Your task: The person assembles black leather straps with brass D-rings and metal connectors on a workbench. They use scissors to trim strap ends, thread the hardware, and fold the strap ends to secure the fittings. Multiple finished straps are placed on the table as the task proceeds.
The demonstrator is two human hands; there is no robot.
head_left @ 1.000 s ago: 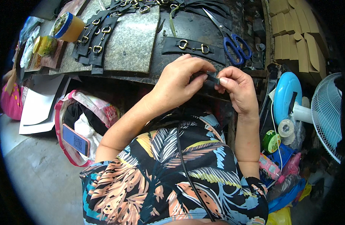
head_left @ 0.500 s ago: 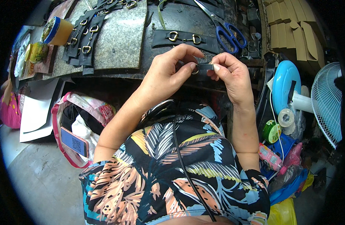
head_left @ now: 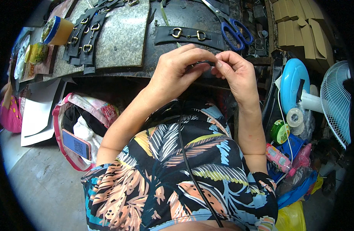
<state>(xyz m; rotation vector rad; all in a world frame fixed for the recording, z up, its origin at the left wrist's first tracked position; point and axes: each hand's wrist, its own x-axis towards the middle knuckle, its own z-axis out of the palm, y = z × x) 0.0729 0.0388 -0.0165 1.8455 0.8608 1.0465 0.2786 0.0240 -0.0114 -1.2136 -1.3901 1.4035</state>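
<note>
My left hand (head_left: 179,69) and my right hand (head_left: 236,75) meet above the bench's front edge, fingertips pinched together. Between them is a small dark leather strip (head_left: 201,63), mostly covered by my fingers. Its far end and any metal part on it are hidden. Just beyond my hands, a black leather strap (head_left: 165,36) with gold-coloured horsebit-style hardware lies flat on the dark bench. Scissors with blue handles (head_left: 235,35) rest to the right of that strap, blades pointing away.
A pale stone slab (head_left: 127,42) on the bench's left carries more black straps (head_left: 88,54) with buckles. A glue jar (head_left: 63,32) stands at its left. Brown cartons (head_left: 300,34) and a fan (head_left: 336,100) are at right. A bag (head_left: 57,119) with a phone (head_left: 76,144) is lower left.
My left fingers have moved right, against my right thumb, and now cover most of the strip that showed between my hands. My right hand has stayed nearly in place.
</note>
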